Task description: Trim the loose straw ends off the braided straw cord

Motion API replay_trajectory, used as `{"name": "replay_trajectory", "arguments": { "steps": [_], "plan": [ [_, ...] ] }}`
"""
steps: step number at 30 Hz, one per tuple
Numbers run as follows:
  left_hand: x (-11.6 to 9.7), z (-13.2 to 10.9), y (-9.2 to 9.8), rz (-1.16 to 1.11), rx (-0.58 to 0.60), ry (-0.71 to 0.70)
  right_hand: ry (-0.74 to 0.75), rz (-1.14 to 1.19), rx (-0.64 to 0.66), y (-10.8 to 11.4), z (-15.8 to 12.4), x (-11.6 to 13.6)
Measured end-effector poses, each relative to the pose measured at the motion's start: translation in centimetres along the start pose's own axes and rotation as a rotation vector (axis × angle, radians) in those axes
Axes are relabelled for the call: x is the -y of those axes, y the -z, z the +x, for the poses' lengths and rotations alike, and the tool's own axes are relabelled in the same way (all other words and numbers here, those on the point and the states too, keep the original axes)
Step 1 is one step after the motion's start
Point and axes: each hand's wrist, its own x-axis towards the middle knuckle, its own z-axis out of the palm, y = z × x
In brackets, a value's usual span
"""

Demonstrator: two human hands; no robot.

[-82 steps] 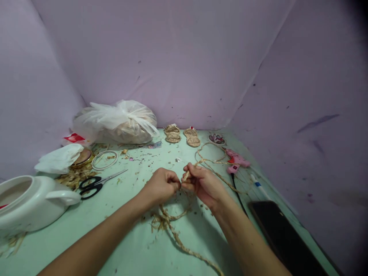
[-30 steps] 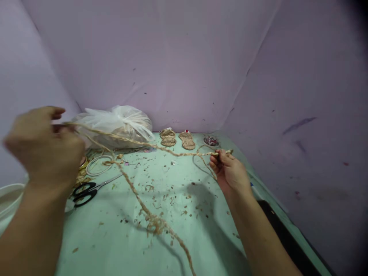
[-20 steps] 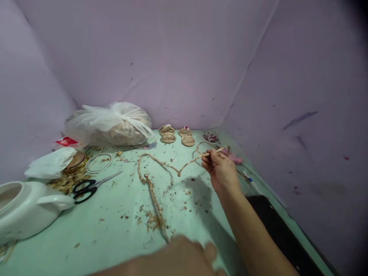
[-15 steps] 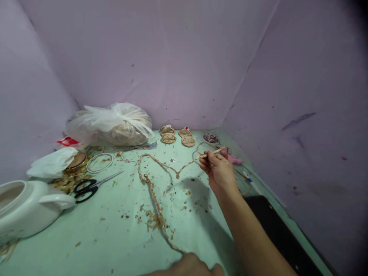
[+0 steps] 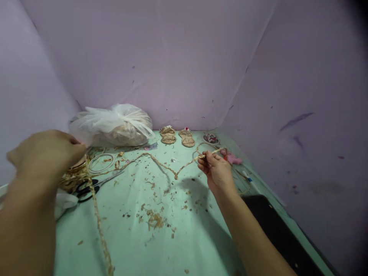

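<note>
My right hand pinches a thin tan braided cord above the right side of the table, with the cord's pale part sticking out past the fingers. From there the braid dips to a low point and runs left across the table. My left hand, blurred and seen from the back, is raised at the far left. Its fingers look closed, and the cord bends just beneath them before hanging toward the bottom edge. The exact grip is hidden. Black-handled scissors lie below that hand, partly behind the cord.
A tied white plastic bag rests at the back left near a white ring. Two small woven slippers lie at the back, beside a small dish. A dark flat object lies right. Fibre scraps litter the green tabletop.
My left hand has swung from the bottom centre up to the far left. The cord's left part has shifted left with it. My right hand has barely moved.
</note>
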Motion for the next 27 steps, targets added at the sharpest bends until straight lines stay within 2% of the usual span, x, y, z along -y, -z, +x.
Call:
{"name": "replay_trajectory", "arguments": {
  "steps": [2, 3, 4, 5, 6, 7, 9, 10, 12, 15, 19, 20, 21, 25, 27],
  "plan": [
    [-1.7, -1.1, -0.6, 0.188, 0.054, 0.031, -0.004, 0.002, 0.023, -0.1, -0.2, 0.0],
    [-3.0, -1.9, -0.9, 0.168, 0.081, -0.119, -0.007, 0.004, 0.031, -0.2, -0.3, 0.1],
    [-4.3, -2.7, -1.4, 0.122, 0.063, -0.211, -0.009, 0.008, 0.037, -0.3, -0.5, 0.2],
    [-5.7, -3.7, -1.9, 0.024, 0.068, -0.321, -0.011, 0.013, 0.039, -0.4, -0.6, 0.3],
    [-7.0, -4.6, -2.5, -0.12, 0.126, -0.404, -0.015, 0.019, 0.038, -0.5, -0.7, 0.4],
    [-8.3, -5.6, -3.2, -0.29, 0.243, -0.515, -0.021, 0.027, 0.038, -0.6, -0.7, 0.5],
    [-10.2, -7.4, -4.6, -0.588, 0.575, -0.644, -0.036, 0.045, 0.037, -0.7, -0.8, 0.6],
    [-11.0, -8.2, -5.3, -0.694, 0.718, -0.653, -0.042, 0.053, 0.04, -0.7, -0.8, 0.7],
    [-11.8, -9.3, -6.4, -0.883, 0.87, -0.572, -0.043, 0.063, 0.049, -0.6, -0.7, 0.7],
    [-12.0, -9.7, -7.4, -1.038, 0.923, -0.428, -0.035, 0.053, 0.064, -0.5, -0.4, 0.4],
    [-11.1, -8.7, -7.8, -0.869, 0.752, -0.41, -0.036, 0.014, 0.054, -0.6, -0.3, 0.1],
    [-10.9, -8.4, -7.9, -0.81, 0.741, -0.404, -0.04, 0.001, 0.053, -0.7, -0.4, 0.1],
    [-10.6, -8.1, -8.1, -0.765, 0.768, -0.394, -0.046, -0.01, 0.056, -0.8, -0.6, 0.1],
    [-10.2, -8.0, -9.2, -0.612, 1.039, -0.402, -0.113, -0.011, 0.129, -1.2, -1.6, -0.1],
    [-10.3, -8.5, -10.0, -0.485, 1.038, -0.456, -0.159, -0.018, 0.177, -1.4, -2.1, -0.5]
  ]
}}
